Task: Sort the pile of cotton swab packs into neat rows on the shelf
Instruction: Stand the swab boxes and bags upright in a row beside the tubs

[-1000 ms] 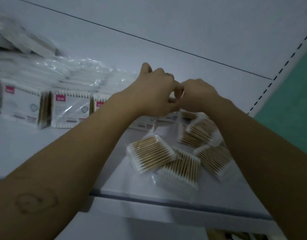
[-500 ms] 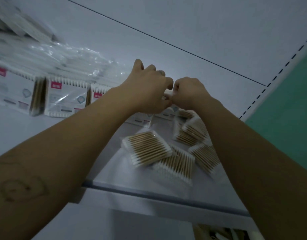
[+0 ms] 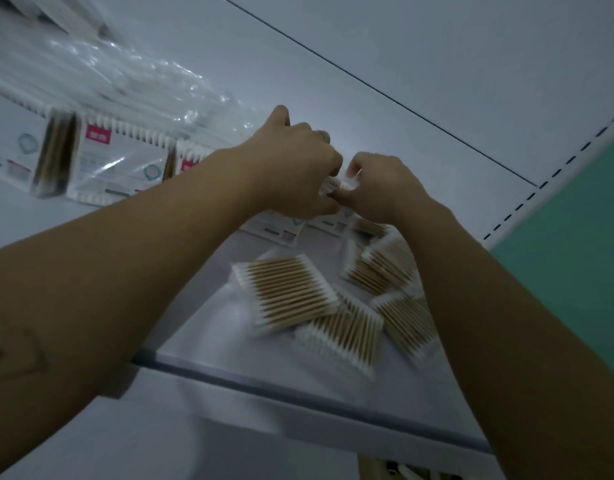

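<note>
My left hand (image 3: 291, 161) and my right hand (image 3: 381, 185) meet above the back of the white shelf (image 3: 208, 327), fingers curled. Together they pinch a cotton swab pack (image 3: 335, 185), of which only white tips show between the fingers. Below the hands lies a loose pile of several swab packs (image 3: 336, 306), wooden sticks facing up, at odd angles. To the left a row of packs (image 3: 118, 164) stands upright with white and red labels facing me. Two more labelled packs (image 3: 281, 230) stand right under my hands.
Crinkled clear plastic wrapping (image 3: 132, 81) lies behind the standing row at the back left. The shelf's front edge (image 3: 298, 389) runs across below the pile. A perforated upright (image 3: 554, 171) and a green wall (image 3: 575, 258) close off the right side.
The view has tilted and shifted a little. Both hands stayed together at the back of the shelf, and the white tips of the pinched pack now show between them.
</note>
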A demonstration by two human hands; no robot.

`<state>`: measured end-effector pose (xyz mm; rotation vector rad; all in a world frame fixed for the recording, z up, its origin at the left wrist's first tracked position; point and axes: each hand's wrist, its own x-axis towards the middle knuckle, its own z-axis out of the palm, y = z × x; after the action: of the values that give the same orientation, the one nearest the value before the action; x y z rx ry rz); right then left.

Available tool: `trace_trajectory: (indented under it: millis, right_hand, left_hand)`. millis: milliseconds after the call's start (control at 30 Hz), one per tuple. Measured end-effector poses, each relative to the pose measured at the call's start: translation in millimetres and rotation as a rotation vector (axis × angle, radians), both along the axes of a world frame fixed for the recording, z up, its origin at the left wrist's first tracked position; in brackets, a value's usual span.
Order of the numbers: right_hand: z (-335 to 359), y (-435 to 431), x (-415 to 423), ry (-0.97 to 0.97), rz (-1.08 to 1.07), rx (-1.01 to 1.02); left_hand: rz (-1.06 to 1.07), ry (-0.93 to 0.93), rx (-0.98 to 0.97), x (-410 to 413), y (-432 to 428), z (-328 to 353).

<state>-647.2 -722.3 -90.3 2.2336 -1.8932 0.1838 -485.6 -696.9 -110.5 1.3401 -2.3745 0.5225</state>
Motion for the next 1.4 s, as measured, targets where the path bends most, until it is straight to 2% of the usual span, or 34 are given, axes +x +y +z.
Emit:
trace_trajectory:
  millis: [200, 300, 400, 533, 633, 700, 767, 833, 900, 1000, 1033, 1100, 1133, 1233, 1267, 1333, 1400]
  right_hand:
    - [21.0, 28.4, -14.4, 0.077, -0.016, -0.011]
    - [35.2, 48.5, -21.3, 0.140, -0.020, 0.190]
    - [41.3, 63.4, -32.0, 0.174, -0.052, 0.355]
    - [37.6, 78.3, -47.4, 0.219, -0.130, 0.461]
    - [30.4, 82.1, -54.4, 0.230, -0.097, 0.435]
    - [30.8, 79.1, -59.3, 0.129, -0.025, 0.341]
    - [38.3, 77.2, -65.1, -0.057, 0.020, 0.241]
    - [46.9, 75.5, -66.3, -0.254, 0.033, 0.231]
    - [54.5, 76.5, -65.6, -0.480, 0.053, 0.293]
    - [59.4, 75.8, -64.0, -0.831, 0.141, 0.371]
    - [59.6, 74.4, -62.7, -0.908, 0.181, 0.348]
    - [59.3, 66.1, -59.6, -0.882, 0.255, 0.231]
    - [57.7, 60.9, -57.4, -0.832, 0.278, 0.179]
    - [52.4, 47.9, -54.6, -0.780, 0.286, 0.130]
    - [50.2, 44.8, -55.3, -0.782, 0.286, 0.149]
    - [43.0, 40.7, -56.6, -0.756, 0.274, 0.204]
    - [38.2, 35.7, -57.2, -0.639, 0.272, 0.219]
  left_hand:
    - [-0.151, 0.079, -0.048, -5.4, 12.8, 7.0]
    - [-0.218, 0.107, -0.035, -15.8, 19.5, 8.0]
    - [-0.258, 0.090, 0.061, -26.7, 26.9, 5.1]
    - [-0.309, 0.088, 0.156, -39.3, 32.7, -3.2]
    - [-0.328, 0.091, 0.124, -45.7, 31.1, -5.2]
    - [-0.343, 0.130, 0.068, -48.9, 29.8, -2.1]
    - [-0.337, 0.165, 0.039, -52.5, 29.6, 1.7]
    - [-0.336, 0.224, 0.019, -53.8, 29.9, 2.4]
    - [-0.352, 0.375, 0.011, -52.5, 28.8, 5.1]
    - [-0.278, 0.721, 0.145, -42.4, 23.4, 13.3]
    - [-0.247, 0.812, 0.186, -38.6, 20.4, 15.0]
    - [-0.196, 0.889, 0.210, -33.3, 17.9, 16.6]
    - [-0.165, 0.839, 0.170, -31.1, 17.6, 15.2]
    - [-0.060, 0.392, -0.129, -18.9, 13.7, 10.1]
    - [-0.041, 0.314, -0.167, -12.8, 14.4, 11.0]
    - [-0.013, 0.277, -0.179, -0.7, 17.1, 12.9]
    - [0.017, 0.241, -0.136, 4.2, 18.3, 13.1]
